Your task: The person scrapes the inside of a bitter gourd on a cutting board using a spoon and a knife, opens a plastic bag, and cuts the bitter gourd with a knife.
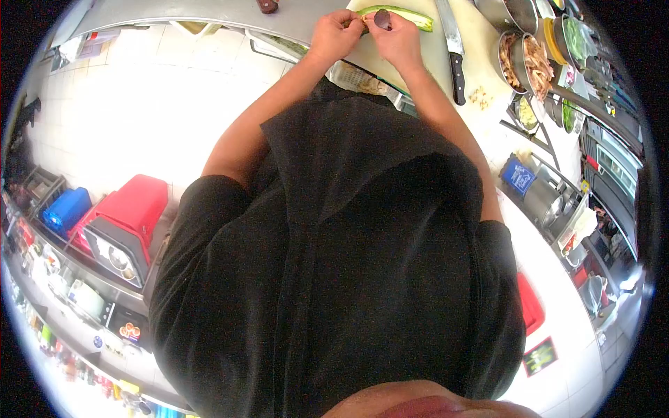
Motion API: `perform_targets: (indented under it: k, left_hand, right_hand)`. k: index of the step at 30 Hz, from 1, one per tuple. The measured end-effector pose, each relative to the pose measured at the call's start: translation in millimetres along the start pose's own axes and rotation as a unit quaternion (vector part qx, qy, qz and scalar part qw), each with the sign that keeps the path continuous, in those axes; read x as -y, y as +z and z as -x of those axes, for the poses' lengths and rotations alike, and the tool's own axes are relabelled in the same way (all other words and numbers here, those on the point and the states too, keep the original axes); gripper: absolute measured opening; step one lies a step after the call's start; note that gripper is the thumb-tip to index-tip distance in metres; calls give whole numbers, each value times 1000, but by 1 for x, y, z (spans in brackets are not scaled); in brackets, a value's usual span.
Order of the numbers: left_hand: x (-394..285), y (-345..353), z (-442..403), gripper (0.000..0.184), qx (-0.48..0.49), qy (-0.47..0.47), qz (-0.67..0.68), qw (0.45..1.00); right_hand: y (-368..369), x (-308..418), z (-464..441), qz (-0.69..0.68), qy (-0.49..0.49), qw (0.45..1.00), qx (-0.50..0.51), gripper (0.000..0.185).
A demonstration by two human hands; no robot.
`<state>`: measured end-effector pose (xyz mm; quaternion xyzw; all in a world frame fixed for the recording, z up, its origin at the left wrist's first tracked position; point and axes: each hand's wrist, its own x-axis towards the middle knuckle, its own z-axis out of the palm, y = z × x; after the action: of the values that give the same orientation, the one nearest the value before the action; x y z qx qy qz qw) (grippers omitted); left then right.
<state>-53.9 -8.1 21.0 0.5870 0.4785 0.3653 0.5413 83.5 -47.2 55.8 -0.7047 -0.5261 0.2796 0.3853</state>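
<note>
At the top of the head view, my left hand (336, 35) is closed, its fingertips pinched on something small that I cannot make out. Close beside it, my right hand (397, 43) is closed around a tool with a dark rounded end (382, 19). Behind the fingers lies a long green vegetable (420, 19) with a pale cut face, on the light cutting board (432, 59). A large knife (451, 38) with a black handle rests on the board, to the right of my right hand.
Small pale pieces (479, 96) lie right of the knife handle. Metal containers of food, one with pale strips (538, 63), stand farther right. A grey metal counter (174, 10) runs off to the left. A red bin (132, 209) stands at the lower left.
</note>
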Motion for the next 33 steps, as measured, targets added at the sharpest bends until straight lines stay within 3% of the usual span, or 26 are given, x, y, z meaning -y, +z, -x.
perform_targets:
  k: [2,5,8,13,17,20,23,26,28,30,32,33]
  left_hand:
    - [1,0,2,22,-9,15,-17,1000]
    - [9,2,0,23,-17,41,-51,998]
    - [12,3,1,23,-8,66,-80,995]
    - [5,-1,3,23,-4,84,-106,991]
    - [-6,-1,7,23,1,43,-83,996]
    - [-4,-2,4,23,13,45,-65,997]
    - [-2,-1,3,22,7,63,-76,995]
    - [2,-1,1,21,7,116,-78,990]
    - [-1,-3,3,20,17,133,-75,988]
    - [-3,-5,7,19,26,129,-78,988]
    - [0,-4,5,20,35,137,-81,987]
    - [5,-5,4,22,38,148,-85,985]
  right_hand:
    - [-3,-7,-3,-59,90,993,48,20]
    - [-7,-16,-14,-143,137,975,96,20]
    - [-20,19,-21,-182,187,957,129,20]
    - [-27,23,-34,-108,153,961,205,21]
    - [-25,11,-37,-58,91,965,237,19]
    - [-26,25,-25,-6,93,981,170,17]
    - [-18,-15,-13,-62,42,991,107,21]
    - [-54,-11,2,-22,109,989,97,22]
    - [-82,-21,17,-76,160,984,15,20]
    - [-114,-36,32,-120,132,979,-93,17]
    - [-158,-56,46,6,160,976,-146,16]
    - [-179,-82,53,105,190,962,-168,27]
